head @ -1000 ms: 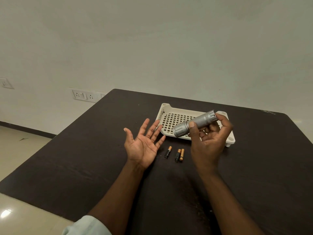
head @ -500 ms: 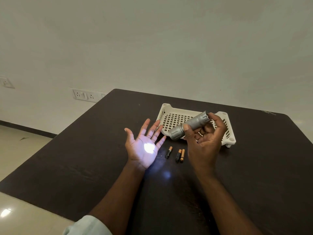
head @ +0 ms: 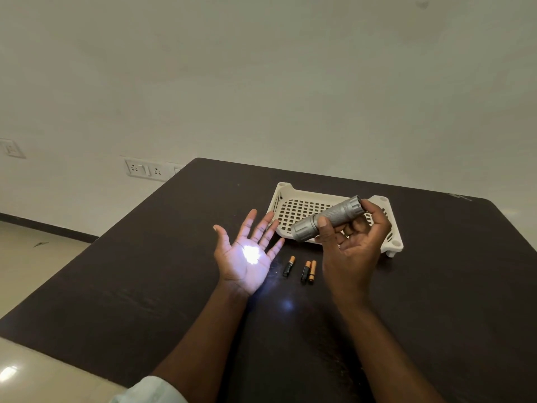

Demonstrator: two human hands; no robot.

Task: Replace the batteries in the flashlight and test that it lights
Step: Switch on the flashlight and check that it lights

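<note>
My right hand (head: 353, 248) grips a silver flashlight (head: 334, 216) above the table, its head aimed down and left, a finger at its tail end. The flashlight is lit: a bright white spot falls on the palm of my left hand (head: 247, 254), which is held flat, palm up, fingers spread, holding nothing. Three black-and-gold batteries lie on the dark table between my hands: one alone (head: 288, 266) and a touching pair (head: 308, 272).
A white slotted plastic tray (head: 293, 209) stands on the dark table (head: 145, 271) behind my hands, partly hidden by the flashlight. The table's left edge drops to a tiled floor. Wall sockets (head: 145, 169) sit on the wall at the left.
One second ago my palm was unlit; the flashlight came on and its spot stays on my left palm. My right hand has shifted slightly left and lower.
</note>
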